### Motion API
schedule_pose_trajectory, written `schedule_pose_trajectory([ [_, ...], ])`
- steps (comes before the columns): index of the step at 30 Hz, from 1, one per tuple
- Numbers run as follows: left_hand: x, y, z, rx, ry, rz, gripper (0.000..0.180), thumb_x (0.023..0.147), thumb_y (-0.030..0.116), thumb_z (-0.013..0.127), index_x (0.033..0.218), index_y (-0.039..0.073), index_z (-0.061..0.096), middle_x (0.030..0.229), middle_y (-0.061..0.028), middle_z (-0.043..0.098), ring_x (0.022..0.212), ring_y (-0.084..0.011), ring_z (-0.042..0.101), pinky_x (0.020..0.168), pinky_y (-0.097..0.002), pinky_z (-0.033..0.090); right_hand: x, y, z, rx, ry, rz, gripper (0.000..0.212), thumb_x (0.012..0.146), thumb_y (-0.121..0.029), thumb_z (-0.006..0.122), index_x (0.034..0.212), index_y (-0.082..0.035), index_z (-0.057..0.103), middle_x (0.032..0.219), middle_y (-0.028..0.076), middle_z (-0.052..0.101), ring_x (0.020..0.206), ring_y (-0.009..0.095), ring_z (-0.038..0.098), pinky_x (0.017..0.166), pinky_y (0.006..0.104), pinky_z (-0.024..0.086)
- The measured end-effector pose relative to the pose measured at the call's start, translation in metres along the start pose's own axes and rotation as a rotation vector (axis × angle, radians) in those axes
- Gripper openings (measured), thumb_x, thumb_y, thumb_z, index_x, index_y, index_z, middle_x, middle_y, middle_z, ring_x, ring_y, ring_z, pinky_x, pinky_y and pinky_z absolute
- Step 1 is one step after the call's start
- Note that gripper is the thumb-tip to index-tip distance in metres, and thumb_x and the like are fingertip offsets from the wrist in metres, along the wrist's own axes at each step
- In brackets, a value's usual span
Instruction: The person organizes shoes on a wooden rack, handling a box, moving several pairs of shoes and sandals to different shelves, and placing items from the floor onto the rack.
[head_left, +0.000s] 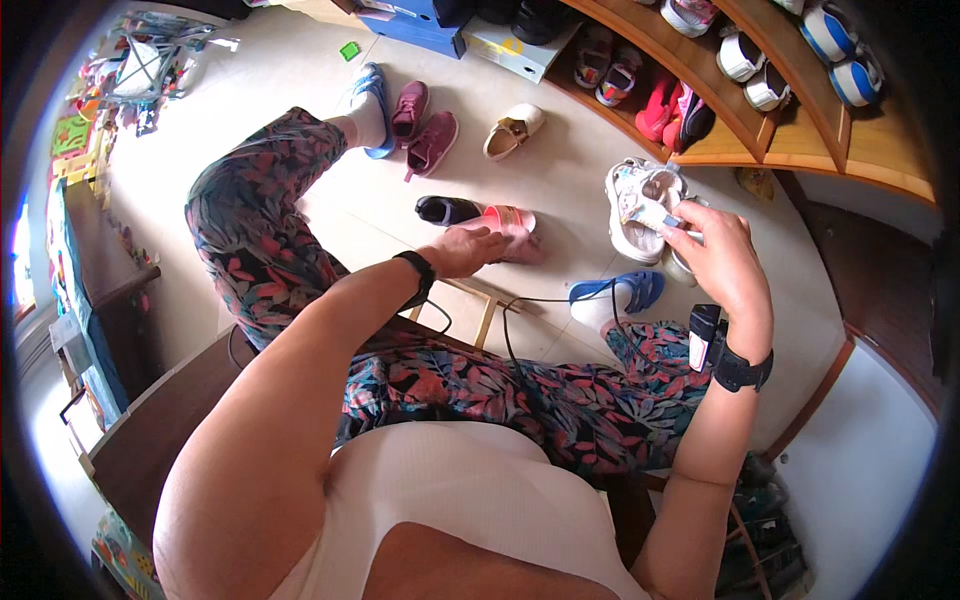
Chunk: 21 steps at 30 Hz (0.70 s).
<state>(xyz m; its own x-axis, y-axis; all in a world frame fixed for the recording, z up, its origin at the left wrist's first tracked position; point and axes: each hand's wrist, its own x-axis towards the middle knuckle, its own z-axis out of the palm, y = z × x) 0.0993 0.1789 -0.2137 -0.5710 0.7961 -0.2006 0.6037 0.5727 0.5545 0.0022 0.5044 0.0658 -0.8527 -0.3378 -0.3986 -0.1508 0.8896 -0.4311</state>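
My right hand (715, 250) pinches a strap of a white sandal (632, 225) on the right, thumb and fingers closed on it. A second white sandal (662, 186) lies right beside it, partly hidden. My left hand (465, 250) reaches out over the middle of the floor, fingers stretched and empty. Its fingertips come up to a pink shoe (520, 240) with a red-orange band; whether they touch it I cannot tell. Against that pink shoe lies a black shoe (446, 209).
Maroon sneakers (431, 144) and a cream shoe (514, 132) lie farther off. My feet in blue slides (618, 290) stand on either side. A wooden shoe rack (800, 140) full of shoes curves along the far right. Blue boxes (415, 28) stand at the back. A black cable (550, 299) crosses before my lap.
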Motion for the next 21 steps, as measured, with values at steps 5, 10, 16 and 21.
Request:
schedule_pose_trajectory([
  [5, 0.01, 0.001, 0.041, 0.136, -0.204, -0.275, 0.071, 0.074, 0.023, 0.073, 0.137, 0.039, 0.046, 0.13, -0.0162, 0.043, 0.117, -0.0386, 0.044, 0.097, -0.0486, 0.042, -0.003, 0.004, 0.002, 0.02, -0.002, 0.003, 0.017, 0.087, -0.021, 0.063, 0.09, -0.004, 0.062, 0.079, 0.015, 0.065, 0.081, 0.034, 0.062, 0.082, 0.0404, 0.04],
  [10, 0.044, 0.006, 0.046, -0.437, 0.112, -0.24, 0.064, 0.077, -0.005, 0.062, 0.135, 0.019, 0.052, 0.133, -0.0129, 0.051, 0.124, -0.03, 0.048, 0.105, -0.0401, 0.039, -0.004, 0.008, 0.008, 0.014, 0.02, 0.002, 0.018, 0.086, -0.021, 0.063, 0.092, -0.003, 0.064, 0.081, 0.017, 0.065, 0.08, 0.034, 0.062, 0.085, 0.0392, 0.039],
  [16, 0.055, 0.04, 0.016, -0.743, -0.152, -0.044, 0.066, 0.074, -0.004, 0.06, 0.137, 0.015, 0.046, 0.133, -0.012, 0.053, 0.125, -0.0301, 0.049, 0.105, -0.0403, 0.042, -0.004, 0.016, 0.008, 0.005, -0.009, 0.05, 0.02, 0.086, -0.022, 0.063, 0.091, -0.002, 0.064, 0.08, 0.018, 0.065, 0.082, 0.034, 0.062, 0.085, 0.0392, 0.039],
  [21, -0.01, -0.063, 0.032, 0.117, -0.101, -0.717, 0.021, 0.073, 0.009, 0.063, 0.093, 0.01, 0.069, 0.096, -0.0105, 0.065, 0.099, -0.0297, 0.062, 0.079, -0.0417, 0.052, 0.002, 0.011, 0.008, -0.003, -0.002, 0.024, 0.021, 0.086, -0.022, 0.064, 0.091, -0.002, 0.064, 0.08, 0.019, 0.065, 0.081, 0.036, 0.062, 0.082, 0.0405, 0.042],
])
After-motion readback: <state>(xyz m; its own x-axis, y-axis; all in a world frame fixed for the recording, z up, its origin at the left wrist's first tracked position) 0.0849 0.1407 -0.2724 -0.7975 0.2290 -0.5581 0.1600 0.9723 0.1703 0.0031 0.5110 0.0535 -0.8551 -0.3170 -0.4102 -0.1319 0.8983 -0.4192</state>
